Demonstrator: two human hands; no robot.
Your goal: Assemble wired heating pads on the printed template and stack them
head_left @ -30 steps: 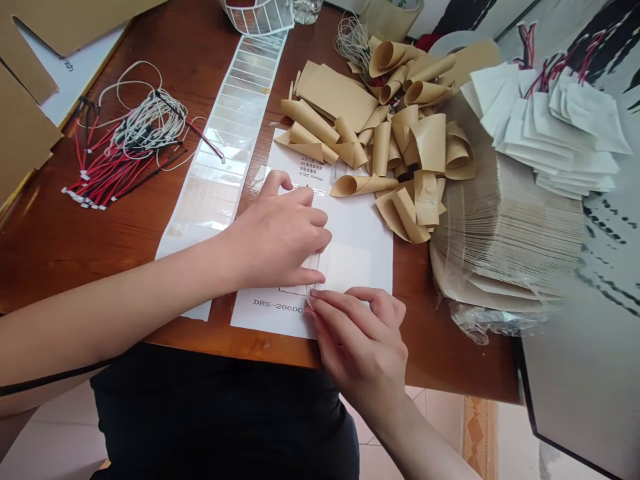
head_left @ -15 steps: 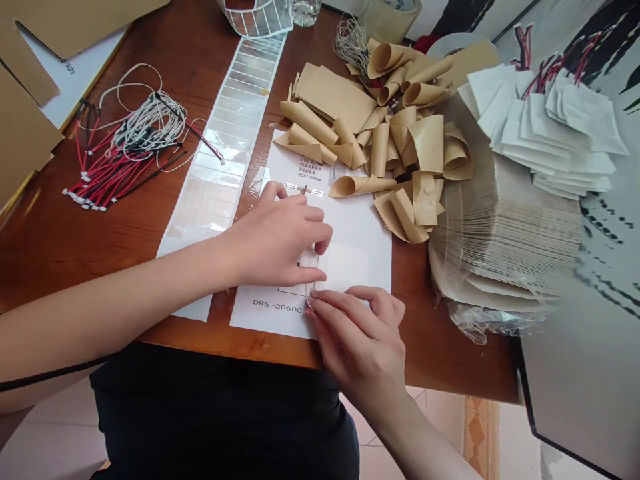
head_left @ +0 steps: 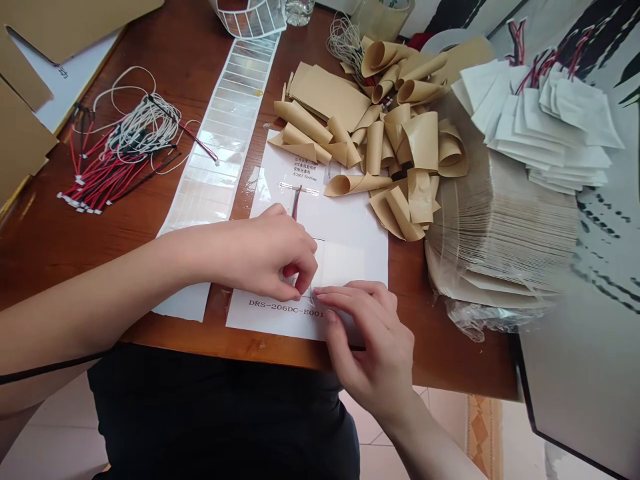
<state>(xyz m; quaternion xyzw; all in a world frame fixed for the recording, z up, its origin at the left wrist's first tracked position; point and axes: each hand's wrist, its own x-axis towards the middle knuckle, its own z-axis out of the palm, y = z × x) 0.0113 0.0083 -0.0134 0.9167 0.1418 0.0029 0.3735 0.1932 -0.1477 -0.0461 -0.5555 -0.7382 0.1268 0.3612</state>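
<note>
My left hand (head_left: 275, 257) is over the printed white sheet (head_left: 357, 220), thumb and forefinger pinched together low on it. What sits between those fingertips is too small to make out. A thin red-and-black wire (head_left: 296, 205) runs down the sheet from a clear strip of tape (head_left: 306, 192) and disappears behind the left hand. My right hand (head_left: 373, 333) rests at the sheet's lower right, fingers stretched out flat and thumb apart. Its fingertips touch the paper close to the left fingertips, just above the printed "DRS-206DC-E001" line.
Left of the sheet lies a long strip of clear labels (head_left: 225, 133). Further left is a bundle of red-black and white cables (head_left: 135, 137). Curled brown paper pieces (head_left: 375, 150) crowd the sheet's top right. A brown stack (head_left: 505, 233) carries white packets (head_left: 540, 127).
My left hand has drawn down and left towards me, its fingers closing into a pinch. My right hand has gone from a pinch on a thin white strand to fingers laid flat, slightly lower.
</note>
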